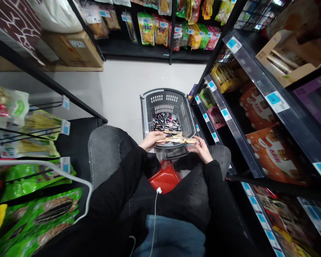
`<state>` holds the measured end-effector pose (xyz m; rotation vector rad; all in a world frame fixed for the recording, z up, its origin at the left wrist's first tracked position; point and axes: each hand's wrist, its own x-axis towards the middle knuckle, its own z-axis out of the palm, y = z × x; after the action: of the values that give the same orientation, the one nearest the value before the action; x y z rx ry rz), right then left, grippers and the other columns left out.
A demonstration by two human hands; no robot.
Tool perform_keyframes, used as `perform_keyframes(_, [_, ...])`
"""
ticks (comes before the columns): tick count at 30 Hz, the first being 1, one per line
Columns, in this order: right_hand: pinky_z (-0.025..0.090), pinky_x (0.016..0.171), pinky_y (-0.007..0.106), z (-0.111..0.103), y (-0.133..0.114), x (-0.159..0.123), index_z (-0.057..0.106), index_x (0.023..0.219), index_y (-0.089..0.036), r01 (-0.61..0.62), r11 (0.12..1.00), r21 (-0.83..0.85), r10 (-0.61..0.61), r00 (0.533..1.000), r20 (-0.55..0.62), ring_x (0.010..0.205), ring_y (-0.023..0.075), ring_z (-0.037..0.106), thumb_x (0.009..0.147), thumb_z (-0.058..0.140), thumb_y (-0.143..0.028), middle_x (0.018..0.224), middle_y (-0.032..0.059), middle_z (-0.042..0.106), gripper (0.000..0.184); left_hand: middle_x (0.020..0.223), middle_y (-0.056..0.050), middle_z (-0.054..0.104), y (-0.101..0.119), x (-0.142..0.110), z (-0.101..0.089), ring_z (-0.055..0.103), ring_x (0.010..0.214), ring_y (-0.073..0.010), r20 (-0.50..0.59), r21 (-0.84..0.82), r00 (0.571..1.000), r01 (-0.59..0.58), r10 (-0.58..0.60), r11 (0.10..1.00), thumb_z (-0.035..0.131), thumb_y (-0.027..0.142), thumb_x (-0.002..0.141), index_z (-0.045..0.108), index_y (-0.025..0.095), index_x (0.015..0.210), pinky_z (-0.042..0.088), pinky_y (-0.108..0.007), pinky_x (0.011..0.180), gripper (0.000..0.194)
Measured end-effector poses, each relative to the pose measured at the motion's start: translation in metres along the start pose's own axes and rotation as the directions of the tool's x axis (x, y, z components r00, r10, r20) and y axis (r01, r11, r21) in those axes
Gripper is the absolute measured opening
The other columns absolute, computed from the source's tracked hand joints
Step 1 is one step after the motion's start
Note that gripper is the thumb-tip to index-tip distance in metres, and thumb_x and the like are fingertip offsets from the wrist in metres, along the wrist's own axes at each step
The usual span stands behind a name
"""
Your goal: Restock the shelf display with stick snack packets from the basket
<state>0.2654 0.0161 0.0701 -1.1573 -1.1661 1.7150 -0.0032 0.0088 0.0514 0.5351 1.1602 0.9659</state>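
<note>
A grey shopping basket (149, 107) stands on the floor in front of my knees, holding several small dark snack packets (164, 123). Over its near rim I hold a bundle of long tan snack sticks (176, 137) with both hands. My left hand (151, 140) grips the bundle's left end. My right hand (202, 148) holds its right end. Both arms wear black sleeves. I sit low, on a red stool (164, 178) between my legs.
Black store shelves (246, 107) with orange and yellow packages and blue price tags rise close on the right. On the left, green snack bags (40, 210) hang on hooks. Pale floor (123, 85) runs ahead to another snack shelf and a cardboard box (75, 48).
</note>
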Motion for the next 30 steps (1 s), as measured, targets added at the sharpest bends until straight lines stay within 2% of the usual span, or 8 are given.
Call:
perform_keyframes(3, [0.056,0.067,0.036,0.012,0.004,0.003,0.048,0.106,-0.022,-0.021,0.997,0.077,0.023,0.999,-0.029,0.067,0.0171,0.066,0.069,0.064,-0.041,0.081,0.0014,0.064,0.044,0.063,-0.003,0.065,-0.005,-0.002,0.011,0.061,0.054,-0.0123,0.136,0.147,0.987,-0.105,0.085,0.984,0.072,0.028,0.063,0.062,0.01,0.084,0.051,-0.026,0.057,0.03])
perform_keyframes(6, [0.056,0.064,0.034,0.017,0.008,0.004,0.053,0.091,-0.02,-0.066,0.997,0.046,0.069,0.996,-0.059,0.062,0.0162,0.064,0.068,0.063,-0.039,0.073,0.0009,0.063,0.032,0.06,0.0,0.063,-0.004,-0.008,0.019,0.057,0.053,-0.0112,0.263,0.393,0.95,-0.263,0.167,0.881,0.072,0.031,0.06,0.065,0.011,0.084,0.044,-0.022,0.053,0.033])
perform_keyframes(8, [0.056,0.062,0.034,0.018,0.009,0.003,0.054,0.087,-0.02,-0.071,0.997,0.006,0.071,0.997,-0.039,0.061,0.0155,0.063,0.067,0.063,-0.04,0.073,0.0004,0.062,0.03,0.063,0.001,0.063,-0.002,-0.013,0.022,0.054,0.055,-0.0101,0.304,0.527,0.927,-0.354,0.218,0.773,0.072,0.033,0.059,0.067,0.012,0.085,0.04,-0.019,0.052,0.034])
perform_keyframes(11, [0.056,0.061,0.032,0.02,0.009,0.001,0.056,0.084,-0.021,-0.041,0.996,-0.081,0.042,0.999,0.012,0.065,0.0151,0.06,0.067,0.063,-0.041,0.077,0.0001,0.059,0.028,0.063,0.001,0.063,-0.001,-0.019,0.025,0.052,0.055,-0.0098,0.348,0.647,0.91,-0.407,0.226,0.645,0.071,0.037,0.06,0.071,0.014,0.086,0.036,-0.018,0.052,0.035])
perform_keyframes(16, [0.053,0.063,0.03,0.02,0.011,0.0,0.057,0.081,-0.02,0.013,0.985,-0.174,-0.007,0.999,0.031,0.07,0.0156,0.058,0.07,0.059,-0.042,0.076,-0.0001,0.058,0.025,0.067,-0.002,0.068,-0.004,-0.021,0.029,0.053,0.057,-0.0113,0.384,0.705,0.881,-0.474,0.278,0.528,0.062,0.036,0.07,0.073,0.016,0.084,0.036,-0.019,0.055,0.027])
perform_keyframes(21, [0.046,0.07,0.026,0.015,0.014,0.004,0.058,0.078,-0.019,0.087,0.95,-0.301,-0.083,0.996,0.028,0.071,0.014,0.054,0.072,0.056,-0.037,0.074,-0.0009,0.056,0.019,0.069,-0.003,0.069,-0.006,-0.016,0.03,0.057,0.061,-0.0131,0.357,0.685,0.883,-0.47,0.305,0.556,0.061,0.033,0.071,0.073,0.015,0.076,0.039,-0.02,0.06,0.022])
perform_keyframes(25, [0.044,0.067,0.024,0.015,0.015,0.004,0.054,0.09,-0.022,0.074,0.967,-0.242,-0.062,0.996,0.056,0.071,0.0138,0.053,0.072,0.055,-0.034,0.077,-0.0018,0.055,0.021,0.058,0.0,0.063,-0.01,-0.013,0.03,0.053,0.053,-0.0114,0.38,0.643,0.908,-0.397,0.178,0.655,0.062,0.029,0.067,0.07,0.012,0.078,0.037,-0.019,0.052,0.021])
perform_keyframes(30, [0.042,0.061,0.024,0.02,0.016,0.003,0.05,0.088,-0.023,0.056,0.977,-0.204,-0.039,0.995,0.087,0.063,0.0132,0.05,0.076,0.052,-0.039,0.071,-0.0026,0.052,0.02,0.061,0.001,0.063,-0.021,-0.016,0.039,0.055,0.053,-0.0108,0.474,0.539,0.877,-0.355,0.074,0.764,0.06,0.025,0.067,0.068,0.014,0.089,0.039,-0.019,0.053,0.026])
